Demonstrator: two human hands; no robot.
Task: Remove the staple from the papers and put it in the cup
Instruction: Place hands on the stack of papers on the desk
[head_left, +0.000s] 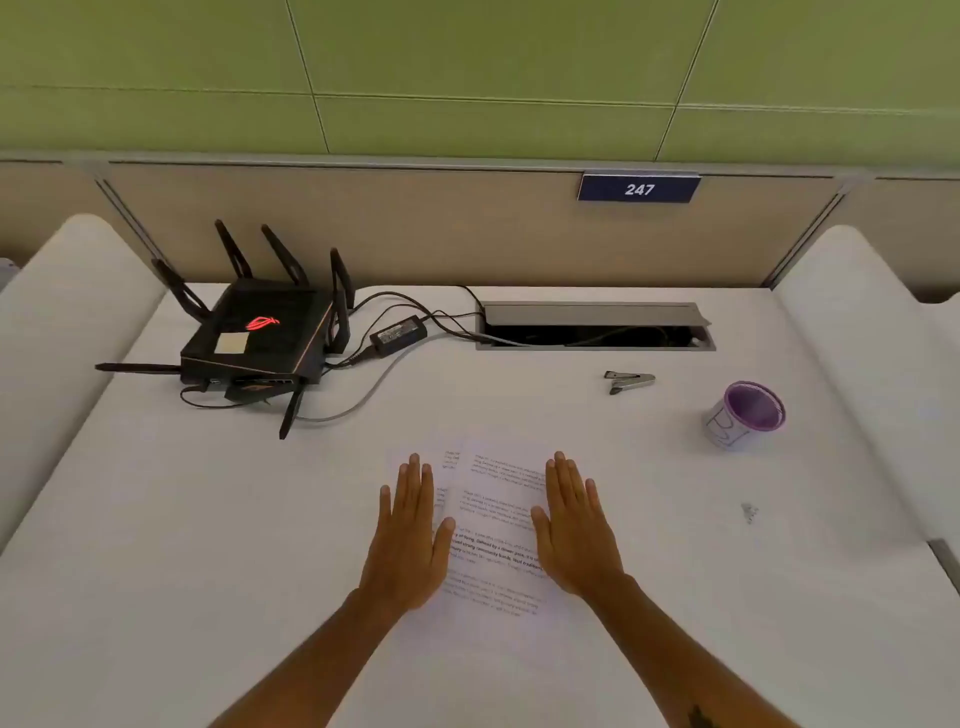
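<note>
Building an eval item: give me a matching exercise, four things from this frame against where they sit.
Things:
1. staple remover
2. cup
3. papers
4. router

Places:
A. far left of the desk, cables attached
B. under both flat hands
C. right side of the desk, purple inside
D. just in front of the open cable hatch

Pairs: 1-D, 2-C, 3-B, 4-A

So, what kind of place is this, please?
Probably a numbered desk in a shared office or study hall: a "247" plate on the divider panel, a cable hatch set in the desk, and a router beside it.
</note>
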